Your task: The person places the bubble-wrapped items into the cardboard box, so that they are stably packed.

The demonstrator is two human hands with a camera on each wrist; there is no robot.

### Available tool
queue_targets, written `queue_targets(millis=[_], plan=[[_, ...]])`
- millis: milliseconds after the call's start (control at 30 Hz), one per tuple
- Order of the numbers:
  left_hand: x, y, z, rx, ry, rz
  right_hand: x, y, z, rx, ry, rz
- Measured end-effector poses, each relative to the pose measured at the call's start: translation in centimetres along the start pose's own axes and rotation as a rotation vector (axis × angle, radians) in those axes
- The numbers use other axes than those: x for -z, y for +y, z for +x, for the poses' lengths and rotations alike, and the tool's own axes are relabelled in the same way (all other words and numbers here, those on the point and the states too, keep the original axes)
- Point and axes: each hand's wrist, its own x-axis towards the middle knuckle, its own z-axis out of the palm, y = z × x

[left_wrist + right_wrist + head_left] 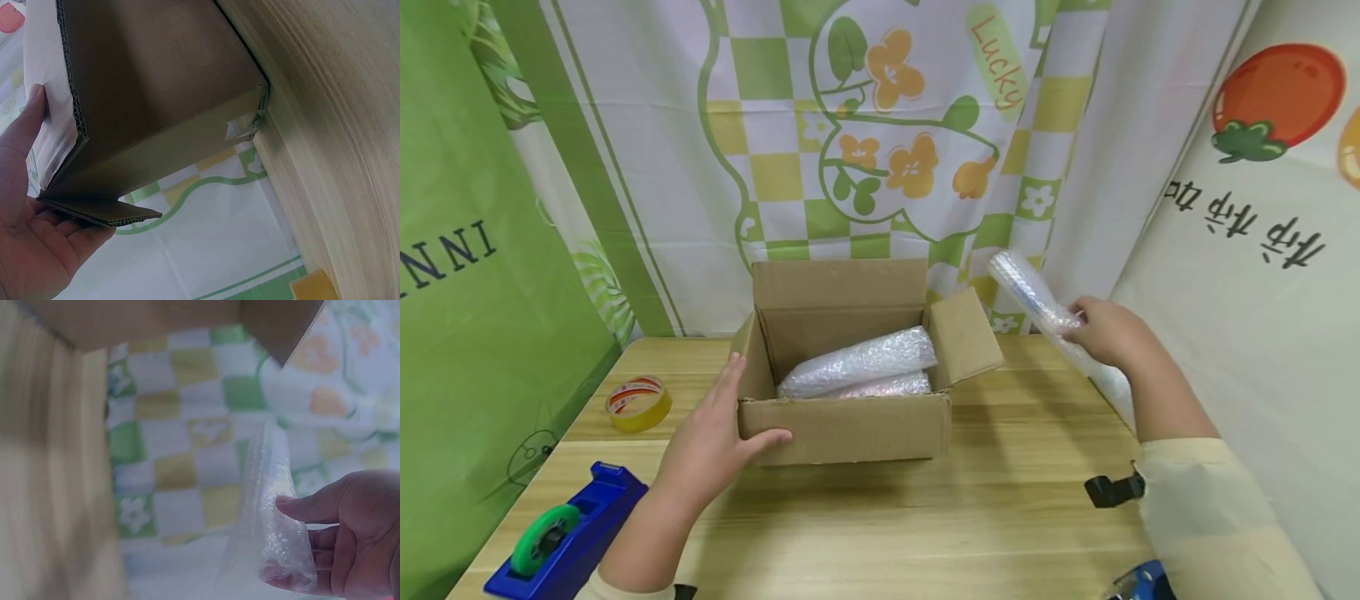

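A cardboard box (850,433) stands on the table with its flaps raised or folded outward. Two bubble-wrapped bundles (865,364) lie inside it, one on top of the other. My left hand (711,446) grips the box's near left corner, its thumb on the front flap (55,125) and its fingers against the left flap (100,211). To the right of the box, my right hand (1108,333) holds a long bubble-wrapped bundle (1026,287) above the table. In the right wrist view, thumb and fingers pinch this bundle (275,519); its contents are unclear.
A roll of yellow tape (638,406) lies left of the box. Beside the left forearm is a blue tape dispenser (580,533) with a green wheel. A blue object (1142,581) is partly hidden by the right sleeve. Printed curtains (880,167) surround the wooden table (925,525).
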Motion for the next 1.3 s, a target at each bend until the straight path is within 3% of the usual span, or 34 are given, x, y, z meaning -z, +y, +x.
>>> queue_targets(millis=[300,533,667,1033,1167,1300], plan=[[-0.1,0.0,0.0,-0.007,0.005,0.0,2.0,-6.2,-1.2,0.093,0.075,0.037],[0.0,0.0,-0.1,0.003,-0.005,-0.006,1.6,-11.2,-2.7,0.314,0.23,-0.059],[-0.1,-0.1,-0.1,0.005,-0.006,-0.007,0.5,-13.8,-3.2,0.431,0.258,-0.093],[0.1,0.0,-0.2,0.02,-0.016,-0.01,-4.1,-18.5,-2.6,0.65,0.232,-0.22],[0.1,0.0,-0.2,0.016,-0.01,-0.012,-5.8,-18.9,-2.0,0.725,0.167,-0.283],[0.0,0.0,-0.1,0.006,-0.005,-0.014,-6.8,-18.7,-1.6,0.763,0.078,-0.271]])
